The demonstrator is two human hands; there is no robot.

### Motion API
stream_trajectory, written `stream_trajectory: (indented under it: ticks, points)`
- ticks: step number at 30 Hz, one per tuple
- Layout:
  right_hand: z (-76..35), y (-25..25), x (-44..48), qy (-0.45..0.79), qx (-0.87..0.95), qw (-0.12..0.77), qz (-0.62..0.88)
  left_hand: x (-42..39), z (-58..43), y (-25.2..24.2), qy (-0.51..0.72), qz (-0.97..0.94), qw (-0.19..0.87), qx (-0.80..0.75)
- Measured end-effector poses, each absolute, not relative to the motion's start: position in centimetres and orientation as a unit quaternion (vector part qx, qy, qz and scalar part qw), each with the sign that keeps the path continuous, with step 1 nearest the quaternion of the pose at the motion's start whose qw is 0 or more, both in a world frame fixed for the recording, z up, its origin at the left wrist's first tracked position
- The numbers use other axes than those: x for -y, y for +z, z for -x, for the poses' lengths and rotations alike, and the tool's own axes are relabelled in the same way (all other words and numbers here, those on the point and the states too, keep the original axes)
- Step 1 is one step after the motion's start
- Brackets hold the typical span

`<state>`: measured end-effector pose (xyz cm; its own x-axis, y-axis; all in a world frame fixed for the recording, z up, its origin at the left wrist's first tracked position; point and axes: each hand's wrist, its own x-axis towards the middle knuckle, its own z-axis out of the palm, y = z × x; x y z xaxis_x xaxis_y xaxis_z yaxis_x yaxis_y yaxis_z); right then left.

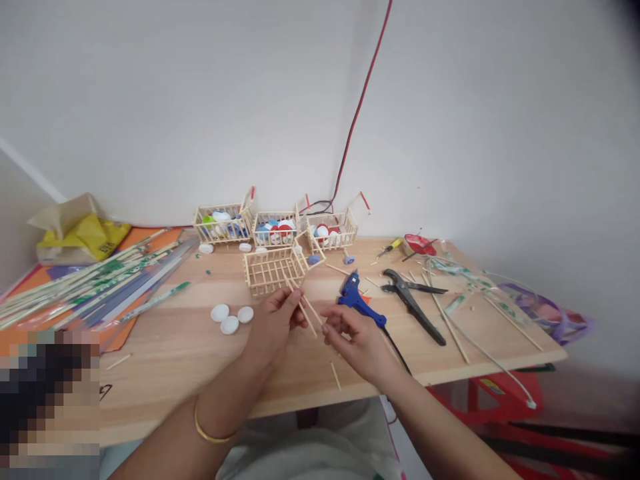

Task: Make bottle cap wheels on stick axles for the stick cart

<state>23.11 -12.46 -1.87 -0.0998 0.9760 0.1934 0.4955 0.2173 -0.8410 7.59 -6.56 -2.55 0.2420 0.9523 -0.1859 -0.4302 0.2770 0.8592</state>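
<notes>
My left hand (277, 317), with a bracelet on its wrist, is closed on two thin wooden sticks (309, 319) between thumb and fingers. My right hand (357, 340) has curled fingers pinched at the lower right end of one stick. Just beyond the left hand stands a small cart-shaped basket (265, 272) built of wooden sticks, its slatted base showing. To the right of that basket lies a blue hot glue gun (357, 297). Three white bottle caps (229, 325) lie on the tabletop left of my left hand.
Three similar stick carts holding bottle caps, such as the left one (220, 225), stand along the wall. Pliers (413, 303), a yellow cutter (390, 247) and a red dish (420, 245) are at right. Bundled sticks (85, 277) and a yellow packet (93, 239) lie left.
</notes>
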Motion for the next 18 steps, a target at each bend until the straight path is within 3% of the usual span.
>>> stream_trajectory:
  ticks: [9,18]
  points:
    - [-23.5,-3.5,12.9,0.299,0.706,0.368,0.527,6.9,-8.1,-2.9,0.392,-0.433,0.709,-0.395]
    - [-23.9,-5.4,12.9,0.189,0.762,0.330,0.524,6.5,-8.4,-4.2,0.362,-0.506,0.663,-0.416]
